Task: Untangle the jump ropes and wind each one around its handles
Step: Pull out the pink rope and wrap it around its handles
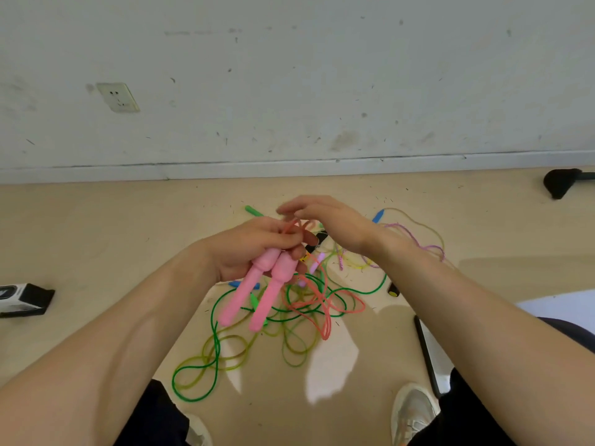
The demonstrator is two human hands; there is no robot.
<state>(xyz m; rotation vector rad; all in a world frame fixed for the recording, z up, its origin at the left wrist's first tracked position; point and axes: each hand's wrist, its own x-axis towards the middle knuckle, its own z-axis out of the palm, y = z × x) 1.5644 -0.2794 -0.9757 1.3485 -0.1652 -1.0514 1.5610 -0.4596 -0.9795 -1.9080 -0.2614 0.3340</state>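
My left hand (254, 249) grips the tops of two pink handles (257, 294), which point down and toward me. Their pink-red rope (317, 304) loops out of the fist and hangs in coils over the floor. My right hand (328, 220) hovers just above and to the right of the fist, fingers extended over a small rope loop; whether it touches the loop is unclear. Below lies a tangle of green rope (206, 365), yellow-green rope (293, 349) and a purple rope (418, 239).
A green handle (254, 210) and a blue handle (378, 216) lie on the beige floor near the wall. A black box (25, 299) sits at left, a dark slim object (426, 352) at right. My shoe (413, 410) is at the bottom.
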